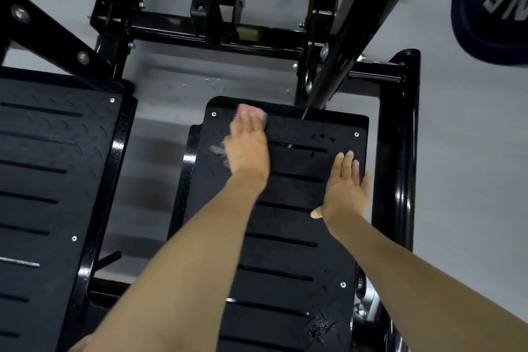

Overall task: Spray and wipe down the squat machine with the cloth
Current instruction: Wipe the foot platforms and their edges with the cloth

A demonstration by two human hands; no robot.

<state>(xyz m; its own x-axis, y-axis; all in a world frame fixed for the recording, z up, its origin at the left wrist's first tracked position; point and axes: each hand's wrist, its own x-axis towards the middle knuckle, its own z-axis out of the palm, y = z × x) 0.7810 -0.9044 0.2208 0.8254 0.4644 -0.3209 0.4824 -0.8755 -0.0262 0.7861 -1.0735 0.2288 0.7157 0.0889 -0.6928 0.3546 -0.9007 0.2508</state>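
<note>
Left hand (248, 148): fingers flat and together, palm down, pressing the pink cloth (251, 110) onto the right footplate (285, 237). Not gripping it, just pinning it under the fingertips. The cloth sits at the plate's 11 o'clock corner and only its far edge shows past the fingers. The hand is motion-blurred, so this reads as mid-stroke.

Right hand (345, 188): open, fingers straight and close, thumb out to the side, flat on the plate's 3 o'clock edge. It holds nothing and looks like a brace.

Both arms are extended forward and down, the left reaching further, with the hands well apart.

Progress, my read:
- This plate is sprayed and the wipe is only partly done.
- There is a wet smear (218, 151) just at 9 o'clock of the left hand, droplets (323, 137) near the 1 o'clock corner, and a wet patch (320, 326) at 5 o'clock.
- Most of the plate is left to wipe.
- Left footplate (51, 180), at 9 o'clock: can't tell whether it's been cleaned.
- The rest of the squat machine (177, 28), uprights and tube (400, 166) at 3 o'clock: no sign either way.
- No spray bottle in view.

Weight plate (491, 3) at 1 o'clock, grey floor (160, 111) between the footplates.
</note>
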